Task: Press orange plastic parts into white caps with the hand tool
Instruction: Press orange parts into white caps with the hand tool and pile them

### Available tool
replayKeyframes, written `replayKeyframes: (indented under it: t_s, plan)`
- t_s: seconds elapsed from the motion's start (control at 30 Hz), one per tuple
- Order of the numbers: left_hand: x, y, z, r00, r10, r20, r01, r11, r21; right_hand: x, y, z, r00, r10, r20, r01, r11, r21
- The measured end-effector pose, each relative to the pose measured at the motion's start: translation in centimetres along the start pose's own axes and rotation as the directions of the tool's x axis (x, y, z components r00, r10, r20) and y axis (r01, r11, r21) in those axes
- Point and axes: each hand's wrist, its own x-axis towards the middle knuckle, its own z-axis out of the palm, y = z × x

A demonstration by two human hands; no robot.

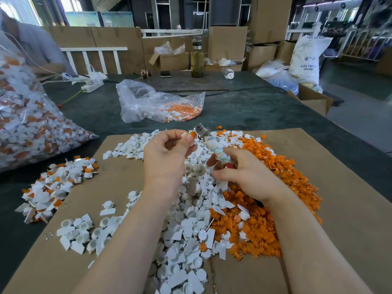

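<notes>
My left hand (167, 153) pinches a white cap with an orange part (191, 134) in it, raised above the piles. My right hand (239, 175) grips the tape-wrapped handle of the hand tool (214, 145); its metal head (202, 130) sits right against the orange part. Below the hands lies a heap of loose white caps (186, 236) on the cardboard sheet (339, 209). A heap of loose orange parts (265, 187) lies to the right of it.
A pile of assembled white-and-orange pieces (57, 185) lies at the left. A full clear bag (27, 128) sits far left, and another open bag (157, 105) lies behind. A bottle (197, 60), boxes and a person's sleeve (36, 45) are at the back.
</notes>
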Motion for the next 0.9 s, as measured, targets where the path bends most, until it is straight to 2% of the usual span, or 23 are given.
replayKeyframes:
  t_s: [0.23, 0.63, 0.8, 0.9]
  plan:
    - [0.2, 0.0, -0.2, 0.999, 0.037, 0.035, -0.037, 0.999, -0.012, -0.2, -0.3, 0.1, 0.998, -0.004, 0.066, 0.004, 1.0, -0.003]
    - [0.2, 0.1, -0.3, 0.998, 0.036, 0.043, -0.035, 0.999, -0.04, 0.2, 0.1, 1.1, 0.996, -0.09, 0.021, 0.091, 0.992, -0.086]
    - [0.1, 0.2, -0.2, 0.999, 0.003, 0.043, 0.0, 0.998, -0.056, 0.4, 0.1, 1.0, 0.995, -0.095, -0.007, 0.093, 0.987, -0.13]
    - [0.3, 0.2, -0.5, 0.996, -0.067, 0.06, 0.071, 0.995, -0.075, 0.5, 0.3, 1.3, 0.992, -0.121, -0.029, 0.114, 0.98, -0.166]
